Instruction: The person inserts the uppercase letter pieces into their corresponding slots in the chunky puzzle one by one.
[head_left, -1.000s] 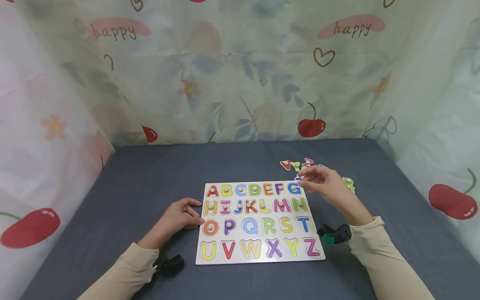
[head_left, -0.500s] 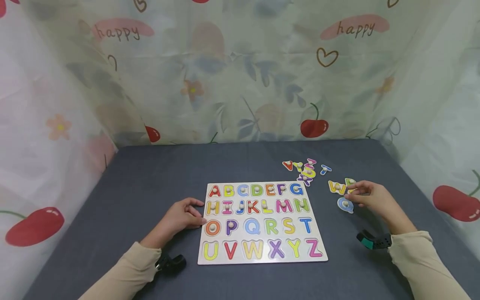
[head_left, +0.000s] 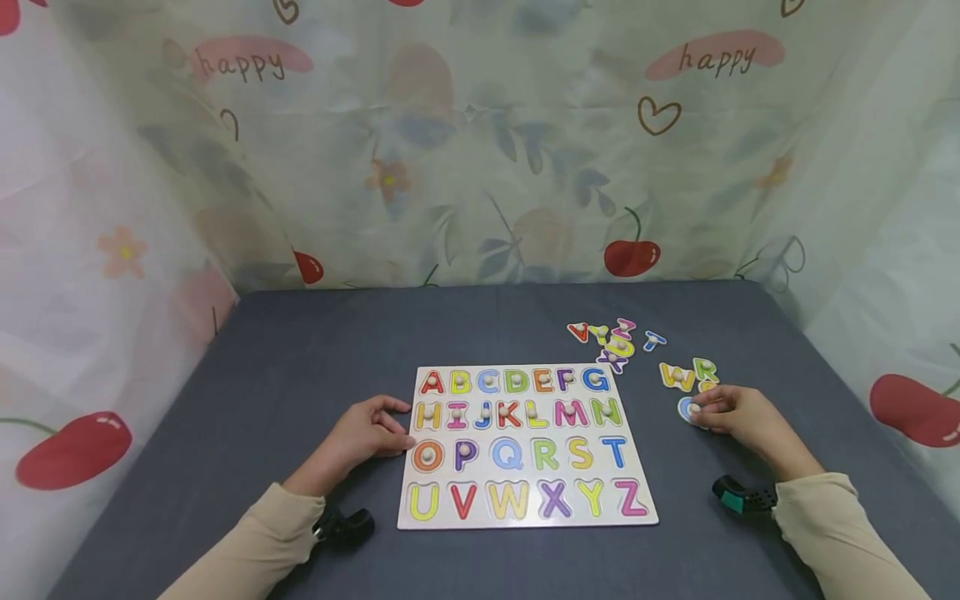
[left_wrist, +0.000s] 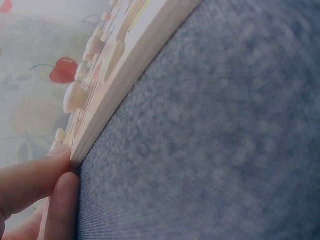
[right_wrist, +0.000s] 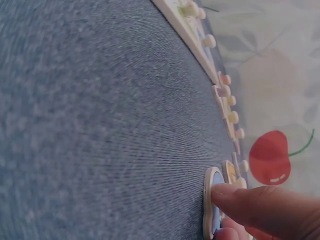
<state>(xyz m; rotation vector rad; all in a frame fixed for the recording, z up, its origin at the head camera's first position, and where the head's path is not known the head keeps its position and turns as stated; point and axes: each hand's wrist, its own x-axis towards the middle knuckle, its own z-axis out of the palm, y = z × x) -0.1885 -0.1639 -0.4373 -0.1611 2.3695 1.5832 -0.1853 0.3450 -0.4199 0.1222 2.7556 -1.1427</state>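
The fingers of the right hand (head_left: pixel 738 417) grasp the blue letter piece (head_left: pixel 684 410), located to the right of the letter board (head_left: pixel 480 471) and apart from it. One fingertip lies over the blue face near the right edge of the piece; the left edge projects beyond the fingers. Whether the piece bears fully on the dark surface (head_left: pixel 337 342) cannot be determined.

The piece is a thin, rounded plate with a blue face and a pale border and side wall. The fingers cover part of its outline.

The W piece (head_left: pixel 677 377) and green R piece (head_left: pixel 705 369) lie just beyond the grasped piece. A blue T piece (head_left: pixel 654 340) lies farther off.

The fingers of the left hand (head_left: pixel 367 429) are relaxed and touch the left edge of the board, which lies flat. Knobbed letters fill its slots from A to P; the printed recesses from Q to Z are exposed.
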